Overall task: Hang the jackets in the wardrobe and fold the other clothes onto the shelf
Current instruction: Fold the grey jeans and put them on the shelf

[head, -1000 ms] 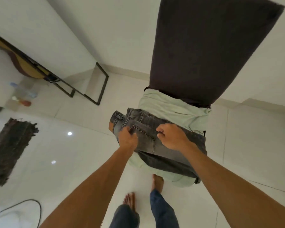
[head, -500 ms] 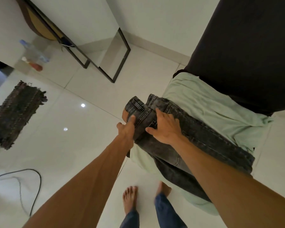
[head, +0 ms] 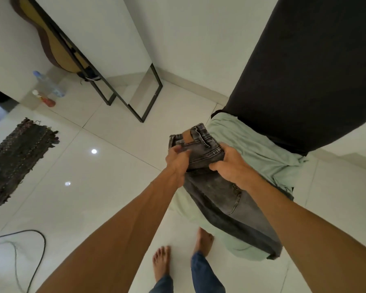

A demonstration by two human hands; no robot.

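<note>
A pair of grey washed jeans [head: 218, 193] lies folded lengthwise on top of a pale green garment [head: 254, 149]. My left hand [head: 178, 160] grips the waistband end from the left side. My right hand [head: 230, 166] grips the same end from the right, fingers curled over the denim. The waistband with its belt loops and tan label sticks up between the hands. The jeans' legs run back toward me and hang down over the green cloth. A large black fabric panel [head: 304, 70] rises behind the pile.
A black metal frame [head: 135, 98] and a guitar [head: 57, 49] lean on the white wall at left. Bottles [head: 47, 92] stand on the floor, a dark rug [head: 17, 159] lies farther left, a cable [head: 36, 250] curls at lower left. My bare feet [head: 178, 261] stand on white tiles.
Both hands moved from lying on the jeans to gripping the waistband end, which is now bunched and lifted. The view tilted, showing more floor and wall.
</note>
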